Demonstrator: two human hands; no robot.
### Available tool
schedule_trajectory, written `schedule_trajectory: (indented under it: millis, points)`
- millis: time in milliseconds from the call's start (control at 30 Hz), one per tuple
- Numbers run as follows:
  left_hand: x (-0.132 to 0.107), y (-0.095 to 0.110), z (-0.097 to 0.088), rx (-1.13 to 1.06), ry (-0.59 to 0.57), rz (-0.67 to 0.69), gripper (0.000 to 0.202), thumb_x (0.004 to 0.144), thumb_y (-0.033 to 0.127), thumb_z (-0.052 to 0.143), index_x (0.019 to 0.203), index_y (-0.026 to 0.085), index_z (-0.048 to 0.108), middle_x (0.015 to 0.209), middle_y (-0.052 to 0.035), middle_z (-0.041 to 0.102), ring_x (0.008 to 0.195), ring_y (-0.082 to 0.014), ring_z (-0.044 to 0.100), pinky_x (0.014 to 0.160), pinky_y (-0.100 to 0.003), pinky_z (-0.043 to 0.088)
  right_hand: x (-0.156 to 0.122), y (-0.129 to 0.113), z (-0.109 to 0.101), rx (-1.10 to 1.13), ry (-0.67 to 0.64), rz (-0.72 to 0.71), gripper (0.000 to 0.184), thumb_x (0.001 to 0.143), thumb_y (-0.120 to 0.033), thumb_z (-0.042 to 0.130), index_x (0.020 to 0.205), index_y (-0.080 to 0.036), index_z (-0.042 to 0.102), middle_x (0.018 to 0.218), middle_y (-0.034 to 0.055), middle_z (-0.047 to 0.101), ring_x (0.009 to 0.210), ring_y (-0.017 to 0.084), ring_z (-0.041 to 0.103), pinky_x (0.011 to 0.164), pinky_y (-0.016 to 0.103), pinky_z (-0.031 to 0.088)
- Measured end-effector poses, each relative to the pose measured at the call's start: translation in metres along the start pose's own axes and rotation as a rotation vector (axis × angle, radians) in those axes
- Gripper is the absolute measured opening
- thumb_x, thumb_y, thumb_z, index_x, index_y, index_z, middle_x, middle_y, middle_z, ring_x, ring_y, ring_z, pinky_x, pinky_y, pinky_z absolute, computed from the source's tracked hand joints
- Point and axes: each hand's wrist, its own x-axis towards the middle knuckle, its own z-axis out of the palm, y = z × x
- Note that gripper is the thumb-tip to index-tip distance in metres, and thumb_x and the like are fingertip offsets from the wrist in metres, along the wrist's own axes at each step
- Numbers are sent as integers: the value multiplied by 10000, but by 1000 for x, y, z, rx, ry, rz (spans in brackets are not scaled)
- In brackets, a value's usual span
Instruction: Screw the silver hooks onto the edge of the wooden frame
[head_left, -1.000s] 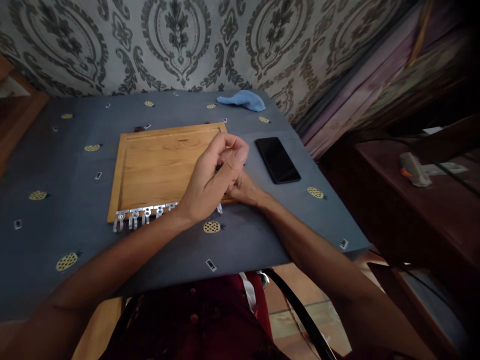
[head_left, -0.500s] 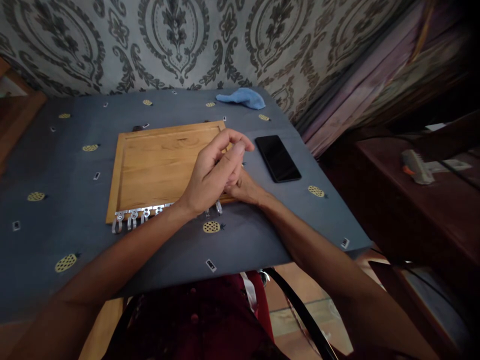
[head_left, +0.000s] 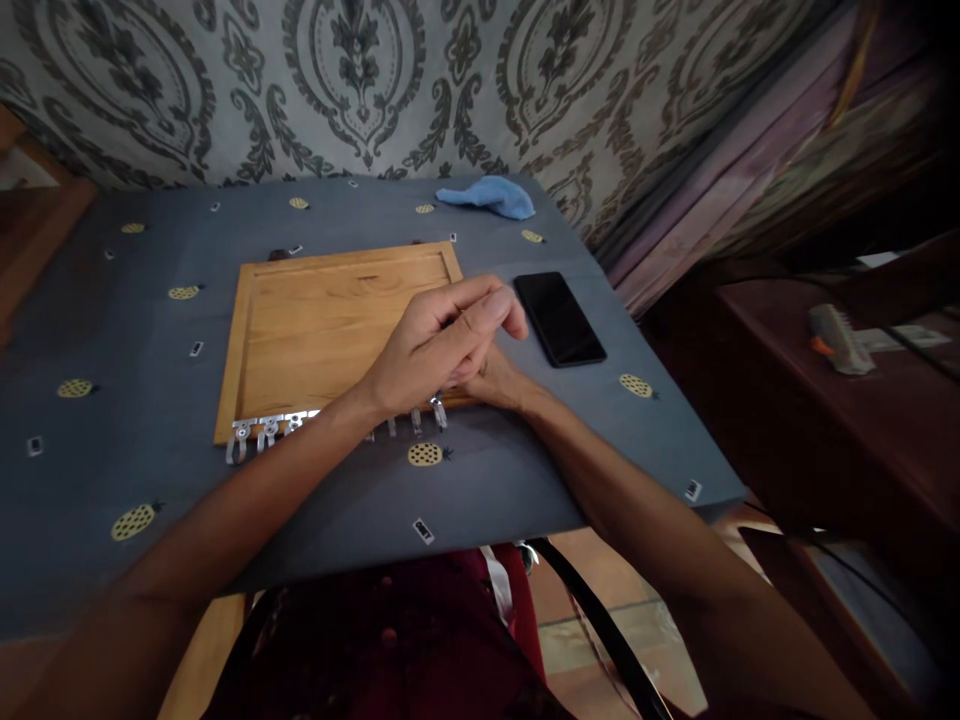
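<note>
My left hand point(head_left: 431, 340) hovers over the right part of a wooden framed board point(head_left: 322, 320), fingers curled and thumb laid along them. Its palm side is turned from view, so whatever it may hold is hidden. Right behind and below it, touching, is my right hand point(head_left: 499, 380); its fingers are covered by the left hand. Along the board's near edge sits a row of metal clips point(head_left: 271, 430), partly hidden by my left forearm. A black phone point(head_left: 561, 320) lies to the right of both hands.
The table has a grey-blue cloth point(head_left: 135, 350) with a pineapple print. A blue cloth point(head_left: 491, 196) lies at its far edge, before a patterned curtain point(head_left: 360, 80). At right, a brush-like item point(head_left: 840, 338) rests on a dark red surface point(head_left: 780, 310).
My left hand has shifted slightly right and down over the right hand, its fingers more curled. More clips show near the board's right end. The view has moved slightly.
</note>
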Motion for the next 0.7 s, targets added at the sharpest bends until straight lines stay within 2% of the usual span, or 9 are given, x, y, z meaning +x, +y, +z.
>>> schedule_trajectory:
  millis: [133,267,467,700]
  points:
    - [1,-2,0,16,61,28,320,990,425,485,802,186,582,487,78,337,431,-63,316,456,-233,283,-3,-3,0,-32,-5,-144,304,901,-424,596,692,-209,547,635,-11,574,679,136,551,637,262,460]
    - [0,-5,3,68,163,45,334,981,460,482,791,198,564,493,76,333,438,-73,325,457,-228,288,-4,-1,1,-34,-4,-187,361,916,-475,552,679,-204,554,632,-9,593,624,125,528,589,263,429]
    - [-3,-6,9,141,259,73,362,969,493,486,780,192,553,538,65,368,456,-72,352,477,-224,315,-3,5,3,-28,39,-224,320,903,-419,567,676,-193,570,615,-11,569,612,123,511,590,264,404]
    - [-5,-8,13,178,350,138,348,971,480,490,796,185,551,644,37,468,513,-70,431,521,-226,383,-3,8,4,6,7,-214,269,894,-350,554,684,-184,581,592,-24,539,576,104,447,514,238,343]
